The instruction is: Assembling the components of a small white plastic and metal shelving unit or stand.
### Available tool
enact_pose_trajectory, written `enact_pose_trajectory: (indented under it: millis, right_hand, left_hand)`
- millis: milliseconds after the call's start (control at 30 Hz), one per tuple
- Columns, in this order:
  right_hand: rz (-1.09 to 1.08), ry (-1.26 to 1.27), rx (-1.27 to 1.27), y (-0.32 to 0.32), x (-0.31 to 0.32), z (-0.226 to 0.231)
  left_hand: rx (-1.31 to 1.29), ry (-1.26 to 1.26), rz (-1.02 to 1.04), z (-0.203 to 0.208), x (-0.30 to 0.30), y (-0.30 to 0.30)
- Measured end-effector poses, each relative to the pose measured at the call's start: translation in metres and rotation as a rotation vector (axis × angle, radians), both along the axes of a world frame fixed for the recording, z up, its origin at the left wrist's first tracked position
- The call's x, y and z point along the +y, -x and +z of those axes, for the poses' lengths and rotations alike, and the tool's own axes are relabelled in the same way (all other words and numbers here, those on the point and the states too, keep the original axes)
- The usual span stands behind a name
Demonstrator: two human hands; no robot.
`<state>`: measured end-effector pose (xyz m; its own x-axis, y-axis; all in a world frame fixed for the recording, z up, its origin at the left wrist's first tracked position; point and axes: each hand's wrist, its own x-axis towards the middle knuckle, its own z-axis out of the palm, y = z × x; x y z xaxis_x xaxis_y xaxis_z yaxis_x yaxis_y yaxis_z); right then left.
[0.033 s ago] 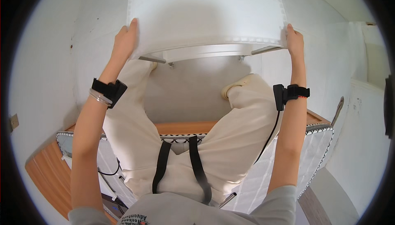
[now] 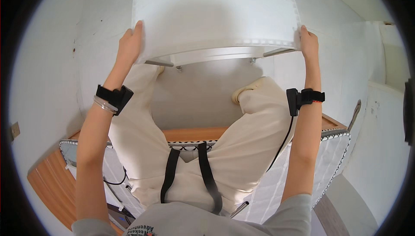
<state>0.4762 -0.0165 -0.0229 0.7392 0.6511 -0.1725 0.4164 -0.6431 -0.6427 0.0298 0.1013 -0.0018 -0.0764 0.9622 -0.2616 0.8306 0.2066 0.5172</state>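
Note:
A broad white panel (image 2: 216,20) with a small-patterned rim reaches past the top edge of the view, apparently part of a small wheeled table. My left hand (image 2: 130,44) is closed on its left edge, the thumb on top and the other fingers mostly hidden. On the opposite edge my right hand (image 2: 308,42) grips in the same way. Under the near rim show a silvery bar (image 2: 158,63) at each side, a white crosspiece (image 2: 212,55) between them, and small caster-like fittings (image 2: 179,69) low down.
My legs in pale trousers (image 2: 149,149) straddle the grey floor (image 2: 194,93) below the panel. I sit on a bed or bench with a grey-white quilted cover (image 2: 276,184) and a wooden edge (image 2: 196,133). White walls (image 2: 47,76) stand at both sides; a socket (image 2: 15,130) is at left.

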Motion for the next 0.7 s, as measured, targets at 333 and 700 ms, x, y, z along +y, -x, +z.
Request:
enact_pose_trajectory:
  millis: [333,700]
  right_hand:
    - [0.019,-0.026,-0.025,-0.003,-0.019,-0.03]
    - [-0.099,-0.06,0.269,0.002,-0.006,-0.011]
  left_hand:
    - [-0.085,0.006,0.012,0.012,-0.01,-0.02]
    - [0.027,-0.163,-0.07,-0.008,0.03,-0.016]
